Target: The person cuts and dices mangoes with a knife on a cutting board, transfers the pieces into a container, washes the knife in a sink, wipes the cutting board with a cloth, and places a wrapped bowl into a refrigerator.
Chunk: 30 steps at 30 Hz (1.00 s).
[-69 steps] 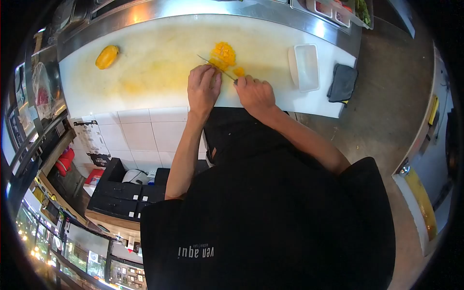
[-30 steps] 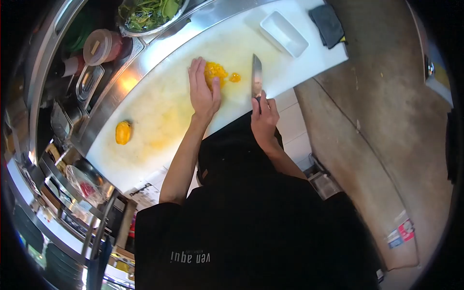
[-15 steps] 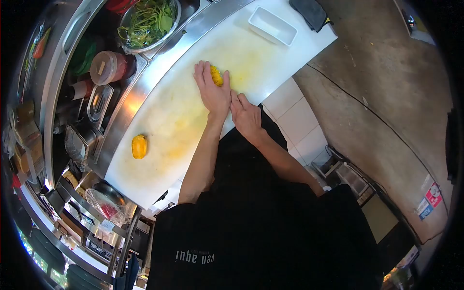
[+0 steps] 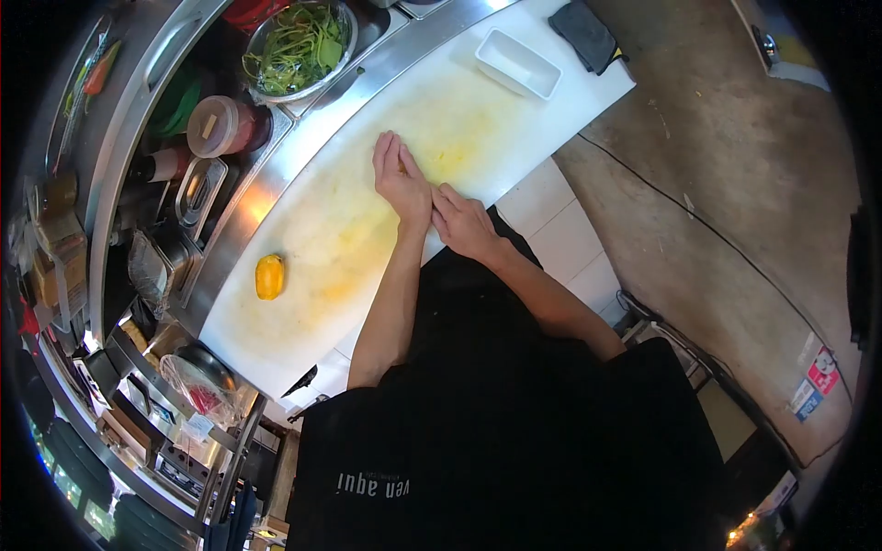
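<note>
On the long white cutting board (image 4: 317,211), my left hand (image 4: 401,186) is closed around a yellow fruit piece (image 4: 401,169). Only a sliver of the fruit shows between thumb and fingers; the rest is hidden. Close beside the left wrist, near the board's front edge, my right hand (image 4: 467,226) has its fingers curled. Whatever it grips, if anything, is out of sight. A second yellow-orange fruit piece (image 4: 269,277), like a peeled mango half, lies farther left on the board. Yellow juice stains mark the surface around both hands.
A white rectangular tub (image 4: 513,83) and a folded dark cloth (image 4: 585,37) are at the board's far right end. Behind the board, a metal bowl of greens (image 4: 296,50) and a lidded tub (image 4: 213,127) stand on the steel counter. A cable (image 4: 684,209) crosses the floor.
My left hand has turned and closed more over the yellow fruit, which showed clearly before and is now almost covered. My right hand has shifted slightly. The other fruit piece stays on the board.
</note>
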{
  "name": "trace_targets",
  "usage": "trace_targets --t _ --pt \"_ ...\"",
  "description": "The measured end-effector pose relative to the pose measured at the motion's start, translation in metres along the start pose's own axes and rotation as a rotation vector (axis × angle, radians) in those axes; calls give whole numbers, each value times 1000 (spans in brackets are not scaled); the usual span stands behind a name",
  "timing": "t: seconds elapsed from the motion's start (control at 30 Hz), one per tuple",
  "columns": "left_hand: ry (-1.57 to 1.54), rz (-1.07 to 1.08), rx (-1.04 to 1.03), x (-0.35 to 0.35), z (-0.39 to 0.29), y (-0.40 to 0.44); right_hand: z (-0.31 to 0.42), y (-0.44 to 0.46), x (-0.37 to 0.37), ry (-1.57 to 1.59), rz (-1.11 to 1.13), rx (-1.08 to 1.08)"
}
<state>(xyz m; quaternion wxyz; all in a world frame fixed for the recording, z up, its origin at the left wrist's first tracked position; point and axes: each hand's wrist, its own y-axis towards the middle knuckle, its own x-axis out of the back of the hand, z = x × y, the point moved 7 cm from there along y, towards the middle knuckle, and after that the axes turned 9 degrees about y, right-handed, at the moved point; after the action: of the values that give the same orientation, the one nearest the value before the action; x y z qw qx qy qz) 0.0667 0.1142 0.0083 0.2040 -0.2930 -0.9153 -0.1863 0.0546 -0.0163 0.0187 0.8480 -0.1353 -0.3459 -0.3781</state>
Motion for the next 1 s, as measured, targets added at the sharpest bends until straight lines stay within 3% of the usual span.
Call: trace_targets --t 0.17,0.43,0.5,0.7,0.77,1.0 --pt "-29 -50 76 2 -25 9 7 7 29 213 -17 53" --pt "-217 -208 -34 -50 -150 53 5 54 174 90 -50 110" --pt "-282 -236 42 -75 -171 61 -10 65 206 44 -46 131" --pt "-338 -345 264 -153 -176 61 -67 89 273 -143 94 133" --pt "-504 -368 386 -174 -158 52 -91 95 283 -119 110 141" --pt "-485 -466 448 -172 -144 42 -133 106 297 -18 188 228"
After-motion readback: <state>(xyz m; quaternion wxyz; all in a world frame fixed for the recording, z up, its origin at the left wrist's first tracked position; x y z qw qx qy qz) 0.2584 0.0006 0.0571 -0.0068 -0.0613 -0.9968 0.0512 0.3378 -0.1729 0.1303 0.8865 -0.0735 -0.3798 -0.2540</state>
